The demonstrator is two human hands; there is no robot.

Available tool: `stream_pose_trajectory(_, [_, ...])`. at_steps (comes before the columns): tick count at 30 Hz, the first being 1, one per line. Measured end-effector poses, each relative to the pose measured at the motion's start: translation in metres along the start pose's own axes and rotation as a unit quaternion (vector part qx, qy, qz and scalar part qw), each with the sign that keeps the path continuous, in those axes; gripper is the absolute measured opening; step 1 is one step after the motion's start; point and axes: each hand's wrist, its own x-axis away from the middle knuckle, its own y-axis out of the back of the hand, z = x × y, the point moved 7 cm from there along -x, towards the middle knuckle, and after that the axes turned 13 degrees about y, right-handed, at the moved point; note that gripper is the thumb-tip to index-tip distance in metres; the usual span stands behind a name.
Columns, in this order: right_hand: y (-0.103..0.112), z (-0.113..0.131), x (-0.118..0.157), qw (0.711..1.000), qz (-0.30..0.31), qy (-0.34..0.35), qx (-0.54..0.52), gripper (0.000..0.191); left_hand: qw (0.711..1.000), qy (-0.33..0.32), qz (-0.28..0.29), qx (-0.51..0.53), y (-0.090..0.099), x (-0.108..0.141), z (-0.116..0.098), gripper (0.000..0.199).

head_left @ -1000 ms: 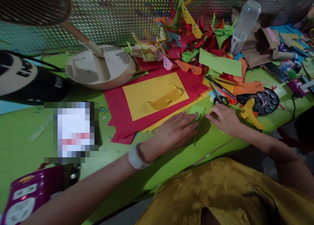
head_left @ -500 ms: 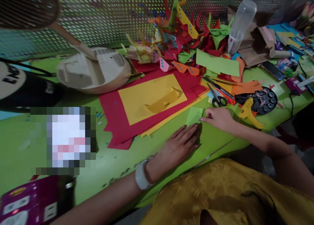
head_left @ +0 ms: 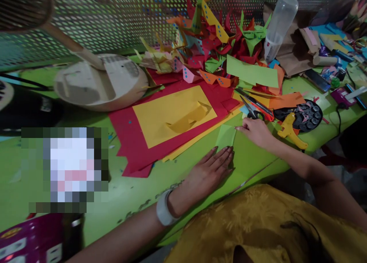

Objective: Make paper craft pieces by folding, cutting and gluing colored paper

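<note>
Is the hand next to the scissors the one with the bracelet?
No, the left hand has the pale wristband at its wrist, while the right hand is by the scissors.

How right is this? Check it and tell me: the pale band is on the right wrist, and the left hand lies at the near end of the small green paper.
The side is wrong: the head view shows the pale band on the left wrist. The left hand does lie at the near end of the small green paper.
</note>
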Motion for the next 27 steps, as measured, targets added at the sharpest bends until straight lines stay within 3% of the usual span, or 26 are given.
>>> stream_pose_trajectory(5, [0.003,-0.003,-0.001,0.999,-0.028,0.001,-0.019,0.033,1.000,-0.004,0.004,-0.012,0.002,-0.002,0.000,0.039])
stream_pose_trajectory(10, [0.000,-0.003,-0.001,0.999,0.014,0.004,-0.051,0.035,1.000,-0.008,0.018,-0.009,0.002,0.000,0.001,0.038])
stream_pose_trajectory(13, [0.001,-0.003,-0.002,0.998,0.016,0.006,-0.055,0.027,0.999,-0.018,0.044,-0.019,-0.002,0.003,0.003,0.040])
stream_pose_trajectory(20, [0.008,-0.007,0.003,0.992,-0.040,-0.009,-0.122,0.004,0.996,-0.017,0.090,0.008,-0.003,0.008,0.008,0.043])
stream_pose_trajectory(27, [0.009,0.000,0.005,0.992,-0.045,0.028,-0.114,0.018,0.997,-0.013,0.076,0.008,0.003,0.006,0.011,0.047])
